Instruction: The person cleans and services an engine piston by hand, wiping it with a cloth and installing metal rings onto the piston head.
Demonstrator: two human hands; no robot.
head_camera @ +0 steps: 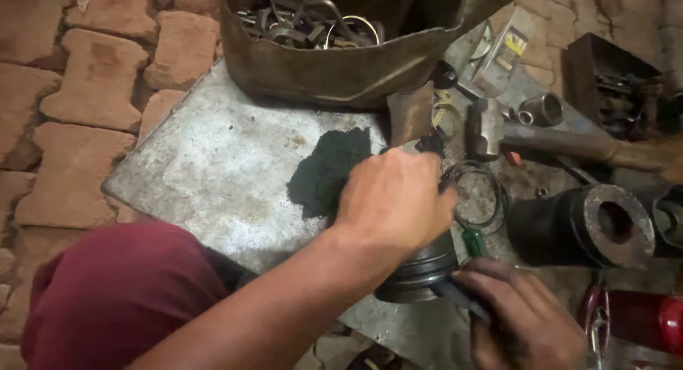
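Observation:
My left hand [395,199] wraps over the top of a dark grooved metal piston [420,270] that stands on a grey metal sheet [213,171]. At the piston's lower right side, my right hand [523,316], smeared with grime, pinches a thin dark strip [459,299] against the grooves. A green-handled tool [473,242] lies just beside the piston, partly hidden by both hands. Thin metal rings [484,196] lie flat just beyond my left hand.
A worn bag [341,64] of metal parts stands at the back. A hammer [548,139], a heavy black cylinder sleeve [590,224] and a red object [640,320] lie to the right. A dark stain [331,171] marks the sheet. Brick paving [71,92] lies left; my maroon-clad knee [121,299] is near.

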